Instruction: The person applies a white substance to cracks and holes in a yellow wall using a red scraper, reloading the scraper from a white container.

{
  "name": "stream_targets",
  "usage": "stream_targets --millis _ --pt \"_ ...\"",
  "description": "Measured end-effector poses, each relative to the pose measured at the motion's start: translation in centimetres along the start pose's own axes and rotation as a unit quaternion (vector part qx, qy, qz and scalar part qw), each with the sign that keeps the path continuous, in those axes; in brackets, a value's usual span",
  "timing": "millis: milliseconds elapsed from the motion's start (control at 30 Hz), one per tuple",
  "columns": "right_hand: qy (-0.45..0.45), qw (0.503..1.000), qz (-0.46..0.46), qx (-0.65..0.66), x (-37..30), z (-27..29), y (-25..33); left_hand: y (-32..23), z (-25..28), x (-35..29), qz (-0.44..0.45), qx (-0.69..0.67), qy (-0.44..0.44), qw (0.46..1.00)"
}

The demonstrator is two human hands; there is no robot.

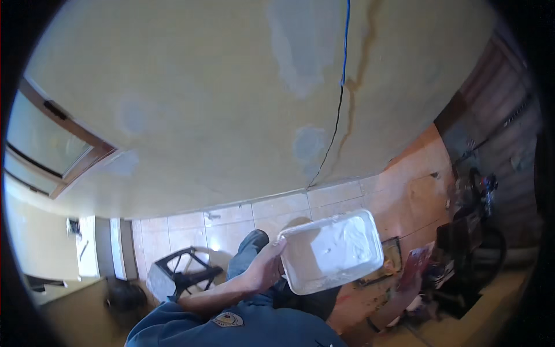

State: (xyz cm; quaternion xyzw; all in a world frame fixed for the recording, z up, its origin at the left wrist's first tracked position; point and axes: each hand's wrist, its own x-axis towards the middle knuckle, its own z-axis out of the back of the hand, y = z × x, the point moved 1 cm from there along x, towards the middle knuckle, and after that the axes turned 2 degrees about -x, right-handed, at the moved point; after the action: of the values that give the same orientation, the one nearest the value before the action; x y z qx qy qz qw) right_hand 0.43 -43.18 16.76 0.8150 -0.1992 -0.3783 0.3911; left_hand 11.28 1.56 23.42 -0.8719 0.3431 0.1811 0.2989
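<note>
My left hand (267, 265) grips the left edge of a white rectangular plastic tub (292, 284), thumb at the rim. The tub is tilted so its inside shows. Smooth white paste (352, 243) lies thickest on its right side and is smeared over the bottom and walls. My right hand (395, 302) is low on the right, with a dark band around the wrist. It is dim and blurred among the clutter, near a reddish flat shape (414, 269). Its fingers, and anything they might hold, cannot be made out.
A beige wall (219, 115) with pale patches faces me; a blue and black cable (338, 110) hangs down it. On the tiled floor (225, 222) stands a black-framed stool (188, 272). Dark clutter and a wheel (491, 254) stand at right, a framed window (63, 139) at left.
</note>
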Motion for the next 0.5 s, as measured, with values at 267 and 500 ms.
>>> stream_targets --millis 267,500 --pt "0.086 0.702 0.394 -0.588 -6.9 -10.4 11.1 -13.9 -10.8 -12.2 -0.031 -0.042 0.072 0.996" --pt "0.055 0.987 -0.024 -0.152 -5.7 -18.1 21.5 -13.0 -17.3 -18.0 -0.124 -0.038 0.03 0.991"
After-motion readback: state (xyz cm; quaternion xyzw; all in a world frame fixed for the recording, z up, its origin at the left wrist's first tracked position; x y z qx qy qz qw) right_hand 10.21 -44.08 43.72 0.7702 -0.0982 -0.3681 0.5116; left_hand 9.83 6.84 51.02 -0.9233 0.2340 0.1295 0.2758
